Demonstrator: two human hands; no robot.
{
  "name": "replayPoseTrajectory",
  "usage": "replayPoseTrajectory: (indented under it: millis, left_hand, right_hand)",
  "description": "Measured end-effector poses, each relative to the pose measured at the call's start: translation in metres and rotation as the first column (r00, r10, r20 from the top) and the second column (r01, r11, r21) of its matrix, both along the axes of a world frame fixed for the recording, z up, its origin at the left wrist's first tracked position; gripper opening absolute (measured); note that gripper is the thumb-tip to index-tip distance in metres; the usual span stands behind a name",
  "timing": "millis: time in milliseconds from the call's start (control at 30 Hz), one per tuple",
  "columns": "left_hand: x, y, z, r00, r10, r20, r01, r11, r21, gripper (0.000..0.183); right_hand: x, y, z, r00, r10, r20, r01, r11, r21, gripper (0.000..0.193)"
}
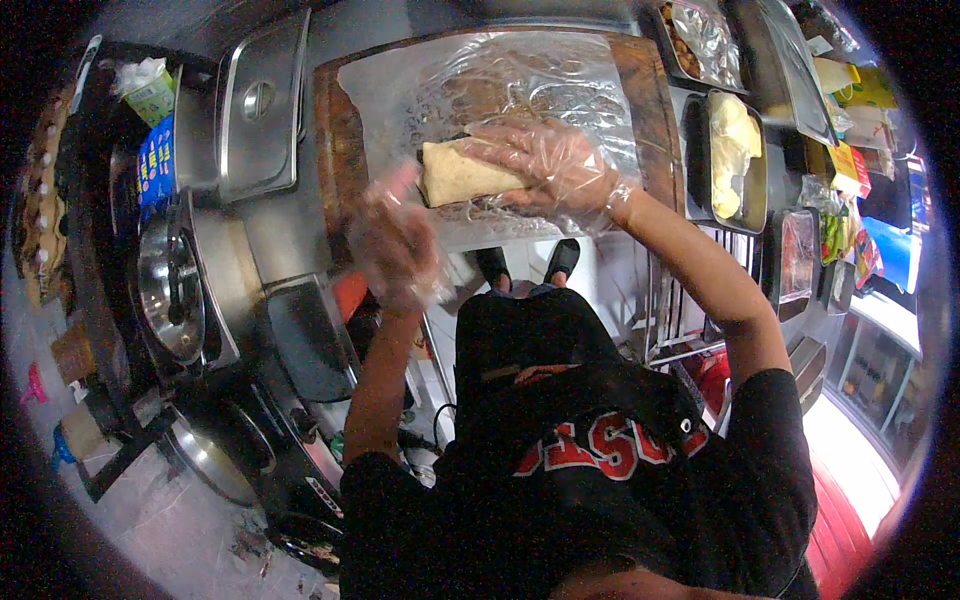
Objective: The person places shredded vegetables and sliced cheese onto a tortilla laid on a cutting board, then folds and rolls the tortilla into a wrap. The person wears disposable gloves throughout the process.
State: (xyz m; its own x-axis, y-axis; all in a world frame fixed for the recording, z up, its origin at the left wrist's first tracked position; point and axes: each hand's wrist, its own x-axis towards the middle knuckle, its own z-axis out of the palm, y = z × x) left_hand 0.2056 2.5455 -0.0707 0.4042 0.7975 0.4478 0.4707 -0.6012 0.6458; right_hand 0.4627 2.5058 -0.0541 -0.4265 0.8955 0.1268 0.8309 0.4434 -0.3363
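A pale rolled wrap [452, 178], like a burrito, lies on a clear plastic sheet [385, 85] spread over a wooden board [655, 120]. My right hand [572, 172], in a loose clear plastic glove, curls over the wrap's right end, thumb at the near side and fingers along the top. Just off the wrap's left end is my left hand [396, 242], gloved the same way. It is smeared by motion, and its fingers do not show clearly. What lies under my right palm is hidden.
Left of the board sits a lidded steel pan [262, 115], with a round metal lid [170, 285] nearer me. On the right, a metal tray [748, 200] holds something pale yellow in plastic. A foil-covered tray [705, 45] is behind it, a small plastic-covered container [797, 255] nearer.
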Motion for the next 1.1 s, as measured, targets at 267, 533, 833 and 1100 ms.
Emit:
replayPoseTrajectory:
  millis: [267,533,833,1100]
  left_hand:
    - [-0.009,-0.070,-0.033,0.850,0.006,-0.526,0.119,0.972,0.204,0.046]
    - [-0.014,-0.048,-0.028,0.808,-0.223,-0.545,0.333,0.936,0.111,0.042]
    - [0.011,-0.005,0.014,0.836,-0.243,-0.493,0.348,0.928,0.133,0.017]
    - [0.035,0.031,0.020,0.923,-0.326,-0.203,0.341,0.939,0.044,0.013]
  right_hand:
    - [-0.004,0.002,0.001,1.000,-0.008,-0.030,0.006,0.999,-0.048,0.072]
    - [0.001,0.007,0.001,1.000,0.003,-0.026,-0.005,0.997,-0.083,0.065]
    - [0.015,0.023,0.004,0.961,-0.018,-0.275,-0.111,0.888,-0.446,0.067]
    - [0.007,0.013,0.028,0.993,-0.073,-0.090,0.039,0.943,-0.331,0.073]
